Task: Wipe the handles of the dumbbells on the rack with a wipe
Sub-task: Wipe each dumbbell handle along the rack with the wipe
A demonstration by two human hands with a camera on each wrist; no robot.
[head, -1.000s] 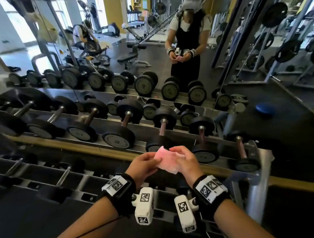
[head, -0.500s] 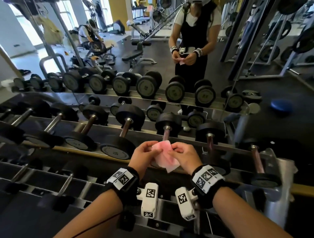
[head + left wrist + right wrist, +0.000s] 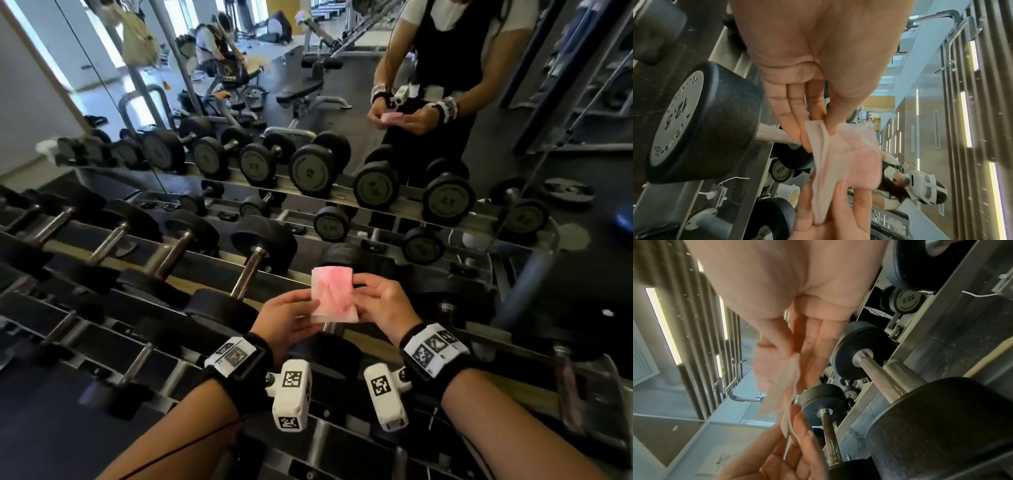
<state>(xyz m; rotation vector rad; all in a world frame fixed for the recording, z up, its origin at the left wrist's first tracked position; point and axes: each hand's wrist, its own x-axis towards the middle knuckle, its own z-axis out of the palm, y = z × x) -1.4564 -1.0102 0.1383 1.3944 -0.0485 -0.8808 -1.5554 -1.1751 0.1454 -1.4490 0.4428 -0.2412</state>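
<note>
Fingers [image 3: 308,303] of the left hand [image 3: 287,317] and right hand [image 3: 383,308] pinch a pink wipe [image 3: 334,296] by its two sides, held up between them. Just beneath lies a dumbbell handle [image 3: 248,274] on the rack [image 3: 308,250].

My hands meet over rack [image 3: 308,279] centre — left hand [image 3: 286,317] left of wipe [image 3: 334,296], right hand [image 3: 385,308] right of it. Dumbbells [image 3: 246,270] in row below, running leftward. Mirror [image 3: 342,102] behind rack — second shelf lower, nearer me.
</note>
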